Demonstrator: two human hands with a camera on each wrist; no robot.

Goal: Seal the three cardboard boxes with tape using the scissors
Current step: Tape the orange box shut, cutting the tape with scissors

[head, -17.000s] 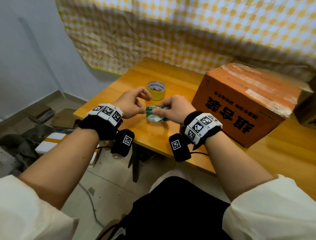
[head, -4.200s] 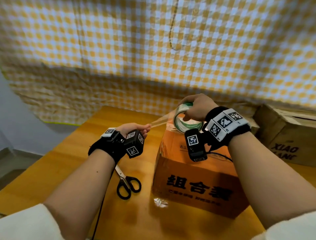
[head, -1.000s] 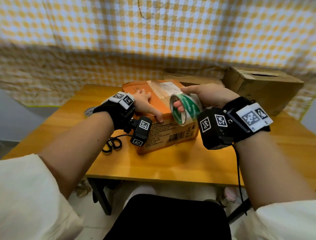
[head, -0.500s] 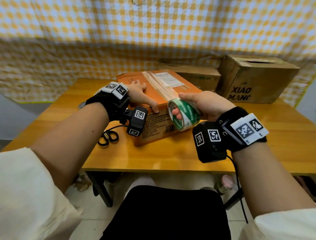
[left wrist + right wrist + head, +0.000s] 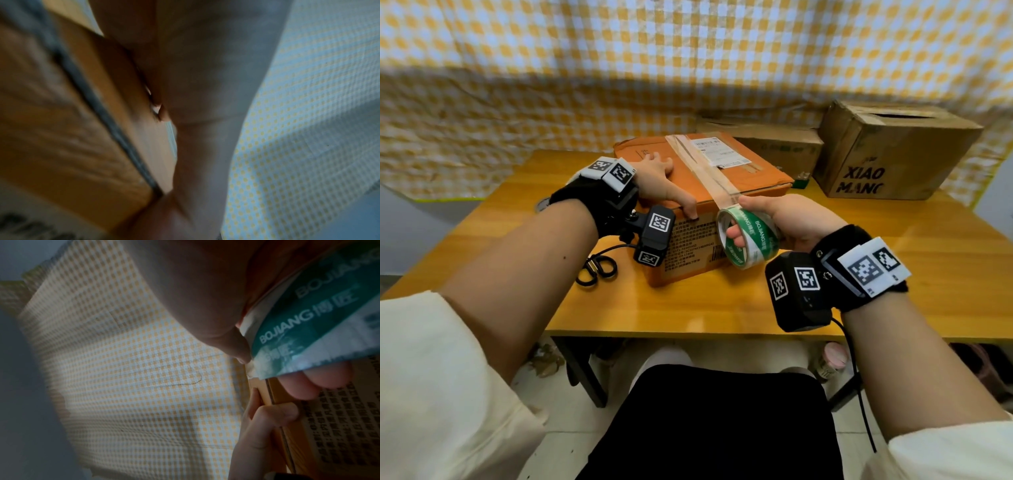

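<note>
I see a wooden table (image 5: 893, 274) standing against a yellow-and-white checked cloth (image 5: 688, 61) that hangs across the back. Under the table's right side, a small pink-lidded jar (image 5: 831, 359) stands on the pale tiled floor (image 5: 558, 442).

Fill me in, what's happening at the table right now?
A person is taping the orange box. Their left hand rests on its top near the front edge, steadying it. Their right hand grips the tape roll at that edge, with a strip running back across the top. The scissors lie on the table, untouched. Two brown boxes wait behind.
</note>
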